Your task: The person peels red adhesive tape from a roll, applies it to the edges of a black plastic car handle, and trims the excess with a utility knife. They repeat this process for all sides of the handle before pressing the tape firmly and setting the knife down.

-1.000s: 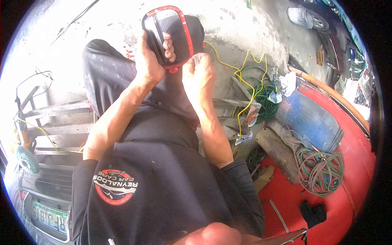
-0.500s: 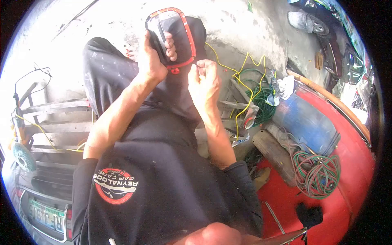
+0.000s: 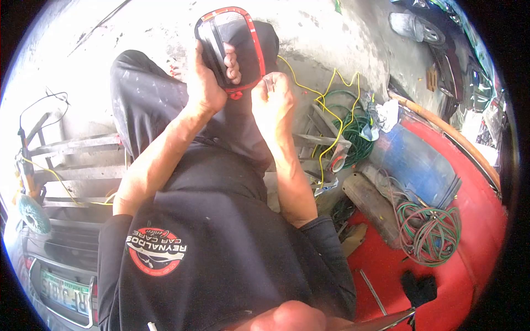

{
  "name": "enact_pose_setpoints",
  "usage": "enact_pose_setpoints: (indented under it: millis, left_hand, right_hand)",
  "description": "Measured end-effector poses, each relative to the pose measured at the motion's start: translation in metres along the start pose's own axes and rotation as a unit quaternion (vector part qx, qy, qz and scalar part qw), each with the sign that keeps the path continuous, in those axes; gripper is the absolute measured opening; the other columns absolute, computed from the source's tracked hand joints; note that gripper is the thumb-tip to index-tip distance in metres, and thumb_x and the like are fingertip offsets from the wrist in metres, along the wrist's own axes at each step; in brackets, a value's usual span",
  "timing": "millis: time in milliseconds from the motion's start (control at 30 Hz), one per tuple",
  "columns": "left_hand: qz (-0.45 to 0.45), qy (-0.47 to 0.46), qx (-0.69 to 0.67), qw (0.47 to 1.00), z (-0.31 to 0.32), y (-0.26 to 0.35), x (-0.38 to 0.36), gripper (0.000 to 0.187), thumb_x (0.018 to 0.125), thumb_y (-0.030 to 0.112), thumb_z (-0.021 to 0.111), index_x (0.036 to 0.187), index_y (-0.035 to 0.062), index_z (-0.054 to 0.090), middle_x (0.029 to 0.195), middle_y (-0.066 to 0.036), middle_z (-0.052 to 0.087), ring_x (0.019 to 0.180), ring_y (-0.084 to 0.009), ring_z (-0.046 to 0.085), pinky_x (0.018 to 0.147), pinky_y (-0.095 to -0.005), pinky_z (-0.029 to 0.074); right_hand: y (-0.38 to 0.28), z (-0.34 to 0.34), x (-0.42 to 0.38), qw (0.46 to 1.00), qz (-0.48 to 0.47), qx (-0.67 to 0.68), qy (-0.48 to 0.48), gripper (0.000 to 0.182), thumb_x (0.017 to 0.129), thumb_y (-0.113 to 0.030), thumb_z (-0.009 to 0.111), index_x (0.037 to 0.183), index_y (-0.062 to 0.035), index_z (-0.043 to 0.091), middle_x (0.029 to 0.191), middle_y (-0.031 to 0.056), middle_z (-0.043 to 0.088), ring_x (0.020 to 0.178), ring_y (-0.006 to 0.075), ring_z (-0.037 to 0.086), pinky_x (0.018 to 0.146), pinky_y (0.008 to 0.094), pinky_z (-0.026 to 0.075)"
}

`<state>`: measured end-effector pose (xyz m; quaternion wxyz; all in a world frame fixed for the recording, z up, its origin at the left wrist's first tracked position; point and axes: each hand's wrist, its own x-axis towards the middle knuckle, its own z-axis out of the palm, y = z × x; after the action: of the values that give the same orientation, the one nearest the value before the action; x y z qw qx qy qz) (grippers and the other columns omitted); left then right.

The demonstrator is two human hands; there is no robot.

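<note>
My left hand (image 3: 210, 83) is wrapped round a black frame (image 3: 213, 52), its fingers coming through the opening. Red strip (image 3: 255, 41) runs along the frame's rim, with a small red curl at the lower edge. Beside the lower right corner, my right hand (image 3: 272, 94) is pinched at the red strip; a small pale piece shows between thumb and finger, too small to identify. The frame is above my dark-trousered knees.
Yellow cord (image 3: 335, 118) and a green hose coil (image 3: 359, 138) lie to the right. Beyond are a blue drum (image 3: 414, 165), a red panel (image 3: 469, 231) and coiled red-green hoses (image 3: 428, 234). A slatted bench (image 3: 83, 174) and a car are left.
My right hand has moved slightly up and left, closer to the frame's lower right corner. The frame in my left hand has shifted a little.
</note>
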<state>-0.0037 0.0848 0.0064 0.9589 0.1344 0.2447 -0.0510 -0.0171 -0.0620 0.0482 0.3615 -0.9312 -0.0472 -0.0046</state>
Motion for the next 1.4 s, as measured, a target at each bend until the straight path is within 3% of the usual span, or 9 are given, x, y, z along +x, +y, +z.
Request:
enact_pose_setpoints:
  millis: [367, 667, 833, 1000, 1067, 1167, 1233, 1333, 1400]
  left_hand:
    - [-0.012, 0.027, 0.012, 1.000, -0.001, -0.003, -0.002, 0.063, 0.105, 0.059, 0.028, 0.098, 0.0048, 0.060, 0.072, -0.002, 0.052, 0.057, -0.0154, 0.045, 0.055, -0.0299, 0.038]
    - [-0.006, 0.036, 0.011, 0.999, -0.001, -0.003, -0.002, 0.062, 0.105, 0.059, 0.029, 0.098, 0.0052, 0.059, 0.073, -0.002, 0.051, 0.059, -0.0156, 0.045, 0.057, -0.0309, 0.038]
    - [-0.011, 0.006, -0.031, 0.999, -0.004, -0.003, 0.001, 0.062, 0.104, 0.059, 0.031, 0.100, 0.0046, 0.059, 0.075, -0.003, 0.051, 0.063, -0.0168, 0.046, 0.059, -0.0321, 0.039]
    - [-0.017, -0.030, -0.050, 0.998, -0.005, 0.002, 0.005, 0.062, 0.106, 0.057, 0.030, 0.105, 0.0027, 0.060, 0.077, -0.004, 0.051, 0.067, -0.0185, 0.048, 0.063, -0.0335, 0.042]
    - [-0.037, -0.023, -0.052, 0.998, -0.008, 0.008, 0.008, 0.061, 0.106, 0.056, 0.030, 0.107, 0.0024, 0.060, 0.078, -0.004, 0.052, 0.069, -0.0186, 0.048, 0.064, -0.0337, 0.043]
    - [-0.118, -0.029, 0.024, 0.992, -0.016, 0.027, 0.017, 0.060, 0.107, 0.053, 0.029, 0.110, 0.0026, 0.060, 0.079, -0.004, 0.058, 0.066, -0.0179, 0.053, 0.063, -0.0330, 0.047]
    - [-0.136, -0.014, 0.229, 0.964, 0.002, 0.047, 0.013, 0.057, 0.107, 0.052, 0.033, 0.111, 0.0027, 0.060, 0.080, -0.004, 0.059, 0.060, -0.0166, 0.055, 0.056, -0.0299, 0.046]
    - [-0.095, -0.026, 0.403, 0.910, 0.009, 0.060, 0.009, 0.050, 0.102, 0.050, 0.053, 0.115, 0.0026, 0.060, 0.080, -0.004, 0.062, 0.055, -0.0143, 0.058, 0.053, -0.0272, 0.049]
    - [-0.021, -0.041, 0.518, 0.854, 0.017, 0.062, 0.006, 0.050, 0.098, 0.048, 0.064, 0.117, 0.0017, 0.060, 0.081, -0.004, 0.062, 0.060, -0.0126, 0.059, 0.057, -0.0271, 0.051]
  right_hand:
    - [0.022, -0.008, -0.005, 0.973, -0.178, -0.116, -0.094, 0.022, 0.085, -0.001, 0.067, 0.101, -0.0046, 0.052, 0.085, 0.0124, 0.064, 0.067, 0.0327, 0.068, 0.058, 0.0426, 0.056]
    - [0.012, -0.005, -0.015, 0.972, -0.208, -0.094, -0.056, 0.018, 0.089, -0.008, 0.066, 0.098, -0.0070, 0.050, 0.077, 0.0107, 0.060, 0.058, 0.0321, 0.066, 0.050, 0.0420, 0.054]
    - [-0.019, -0.003, -0.040, 0.988, -0.077, 0.084, -0.101, 0.019, 0.087, -0.002, 0.066, 0.094, -0.0061, 0.048, 0.067, 0.0110, 0.057, 0.055, 0.0307, 0.065, 0.051, 0.0411, 0.053]
    - [-0.064, -0.019, -0.073, 0.960, -0.086, 0.207, -0.169, 0.021, 0.086, -0.001, 0.067, 0.098, -0.0052, 0.050, 0.068, 0.0112, 0.059, 0.057, 0.0326, 0.065, 0.052, 0.0407, 0.052]
    - [-0.076, -0.046, -0.073, 0.951, -0.065, 0.228, -0.201, 0.012, 0.093, -0.001, 0.064, 0.103, -0.0017, 0.056, 0.079, 0.0087, 0.063, 0.067, 0.0149, 0.066, 0.058, 0.0302, 0.052]
    - [-0.050, -0.056, -0.063, 0.917, 0.160, 0.334, -0.150, 0.007, 0.102, -0.012, 0.059, 0.102, -0.0052, 0.057, 0.076, 0.0012, 0.059, 0.054, 0.0082, 0.054, 0.046, 0.0231, 0.042]
    - [-0.022, -0.051, -0.063, 0.852, 0.287, 0.434, -0.065, 0.023, 0.107, -0.030, 0.052, 0.101, -0.0075, 0.053, 0.070, -0.0010, 0.052, 0.045, 0.0080, 0.047, 0.039, 0.0231, 0.037]
    - [-0.007, -0.050, -0.084, 0.809, 0.348, 0.474, -0.007, 0.029, 0.108, -0.037, 0.046, 0.100, -0.0102, 0.050, 0.068, 0.0008, 0.048, 0.043, 0.0129, 0.048, 0.036, 0.0258, 0.037]
    - [0.007, -0.063, -0.074, 0.828, 0.355, 0.433, -0.029, 0.026, 0.108, -0.036, 0.048, 0.104, -0.0101, 0.052, 0.068, 0.0015, 0.049, 0.043, 0.0147, 0.048, 0.035, 0.0261, 0.037]
